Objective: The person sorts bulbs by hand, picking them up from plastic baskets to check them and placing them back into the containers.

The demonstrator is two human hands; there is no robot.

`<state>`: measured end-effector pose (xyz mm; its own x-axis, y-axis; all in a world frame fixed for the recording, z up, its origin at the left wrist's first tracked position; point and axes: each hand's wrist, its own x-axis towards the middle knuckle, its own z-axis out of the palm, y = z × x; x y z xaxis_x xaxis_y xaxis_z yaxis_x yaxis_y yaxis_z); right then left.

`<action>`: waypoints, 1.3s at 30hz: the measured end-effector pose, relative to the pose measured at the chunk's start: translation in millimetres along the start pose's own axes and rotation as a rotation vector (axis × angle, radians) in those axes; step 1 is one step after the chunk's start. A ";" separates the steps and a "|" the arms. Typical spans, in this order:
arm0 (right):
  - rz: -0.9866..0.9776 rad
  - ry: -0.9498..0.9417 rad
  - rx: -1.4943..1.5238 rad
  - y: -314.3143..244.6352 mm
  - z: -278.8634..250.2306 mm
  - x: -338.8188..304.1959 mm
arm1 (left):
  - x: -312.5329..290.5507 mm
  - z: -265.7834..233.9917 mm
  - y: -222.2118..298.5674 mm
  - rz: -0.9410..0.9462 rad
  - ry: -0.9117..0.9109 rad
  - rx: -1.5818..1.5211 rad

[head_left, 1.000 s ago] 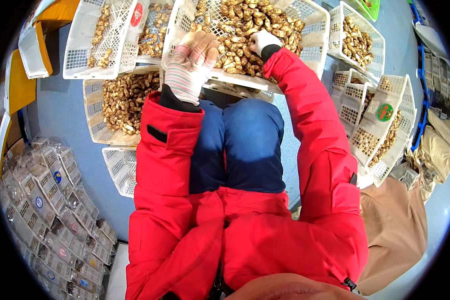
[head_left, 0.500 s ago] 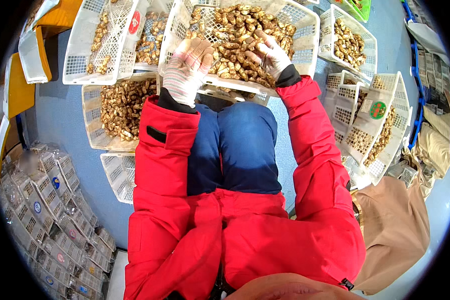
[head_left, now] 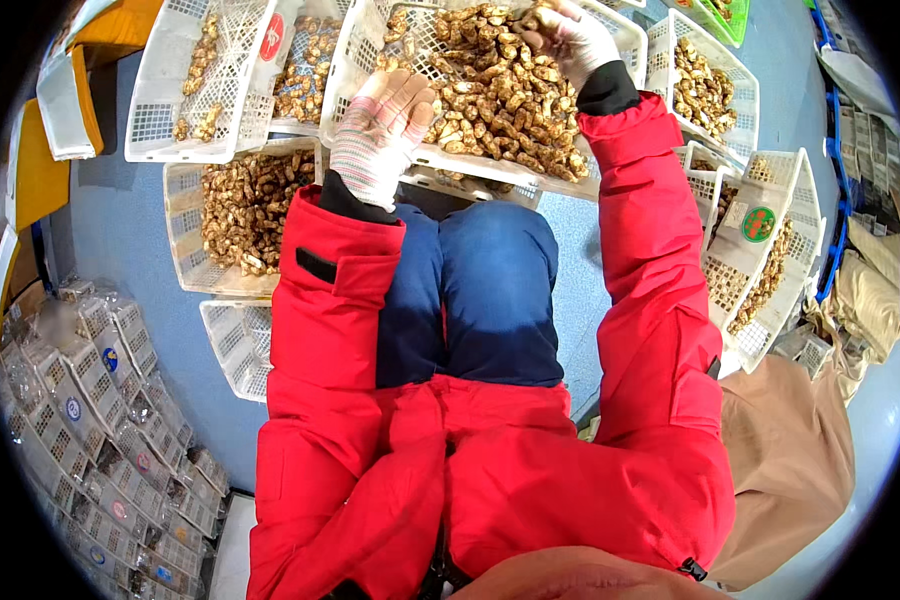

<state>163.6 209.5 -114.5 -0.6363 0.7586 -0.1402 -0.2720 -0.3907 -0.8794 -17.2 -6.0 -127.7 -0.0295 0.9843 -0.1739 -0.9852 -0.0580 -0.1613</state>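
A white plastic basket in front of my knees holds a heap of small, knobbly brown-and-cream mushrooms. My left hand, in a pale striped glove with stained fingers, is at the basket's near left side. Its fingers are stretched out, and nothing shows in them. Over the far right part of the heap is my gloved right hand. Its fingers curl down among the mushrooms; what they grip is hidden.
More mushrooms fill baskets at the left, far right and right. A basket at far left holds a few. Wrapped baskets are stacked lower left. Brown cloth lies at lower right.
My right hand has moved farther away and to the right over the heap, with the arm stretched out more. My left hand has barely moved.
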 end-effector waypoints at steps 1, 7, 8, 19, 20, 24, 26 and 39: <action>0.072 0.016 -0.014 7.9 0.3 3.8 | 1.0 -1.7 -0.3 -0.006 -0.021 0.009; 0.471 0.173 -0.023 67.4 -18.2 -43.0 | -0.4 -7.0 6.7 -0.031 -0.058 0.006; 0.529 0.192 -0.017 82.2 -54.0 -45.8 | 10.1 -1.2 -3.8 -0.071 -0.065 -0.050; 0.420 -0.027 -0.211 59.3 55.9 -54.6 | -7.5 24.8 -20.5 0.013 0.433 0.667; 0.356 -0.117 -0.440 46.5 68.4 -57.8 | -3.9 33.3 -24.3 -0.015 0.427 0.615; 0.283 -0.028 -0.411 49.2 59.8 -33.5 | -6.1 26.9 -20.7 0.078 0.417 0.577; 0.367 0.086 -0.544 71.0 16.5 -12.1 | 0.7 1.5 -7.0 0.087 0.315 0.689; 0.204 -0.176 -1.799 121.4 0.8 -23.3 | -1.8 31.1 -15.1 0.086 0.190 0.375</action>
<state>144.8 143.9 -217.6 -0.6492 0.6717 -0.3569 0.7585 0.6067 -0.2378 -7.5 -1.7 -94.8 -0.1175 0.9283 -0.3529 -0.9748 -0.0398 0.2197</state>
